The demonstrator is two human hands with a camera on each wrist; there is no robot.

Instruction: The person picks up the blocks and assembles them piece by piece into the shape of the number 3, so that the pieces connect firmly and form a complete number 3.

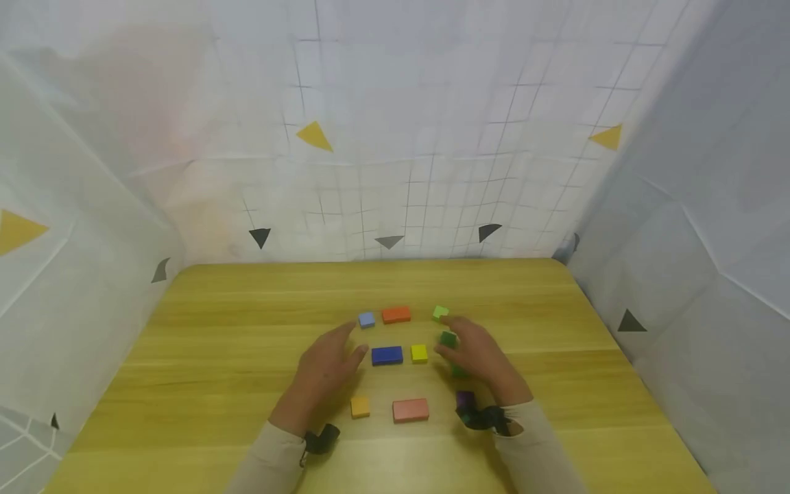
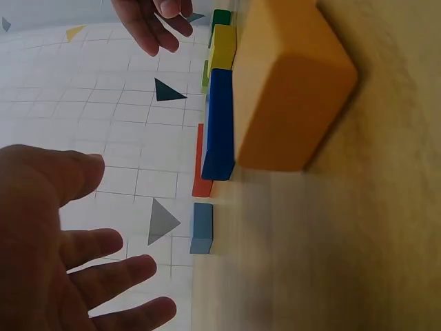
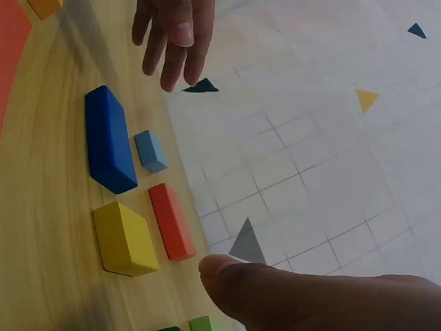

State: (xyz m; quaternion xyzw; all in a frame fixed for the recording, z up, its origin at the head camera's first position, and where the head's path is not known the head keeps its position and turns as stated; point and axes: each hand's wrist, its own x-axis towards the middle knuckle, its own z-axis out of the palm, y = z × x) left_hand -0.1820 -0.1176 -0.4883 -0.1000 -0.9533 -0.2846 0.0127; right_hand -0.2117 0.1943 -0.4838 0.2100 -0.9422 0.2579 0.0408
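My left hand (image 1: 326,361) hovers left of the blocks, fingers loosely spread and holding nothing. Its fingertips come near a light blue block (image 1: 367,320), its thumb near a long dark blue block (image 1: 387,355). On the other side, my right hand (image 1: 476,351) hangs over a dark green block (image 1: 448,339) and partly hides it. A light green block (image 1: 440,313) lies by its fingertips; whether they touch is unclear. Between the hands are a yellow block (image 1: 419,354) and a red-orange block (image 1: 396,315). In the right wrist view, the right thumb (image 3: 241,289) shows extended.
Nearer the wrists lie an orange block (image 1: 360,407), a pink block (image 1: 410,410) and a purple block (image 1: 465,399), the last partly covered by the right wrist strap (image 1: 484,417). White sheeting (image 1: 395,158) surrounds the wooden table (image 1: 234,329) at the back and sides.
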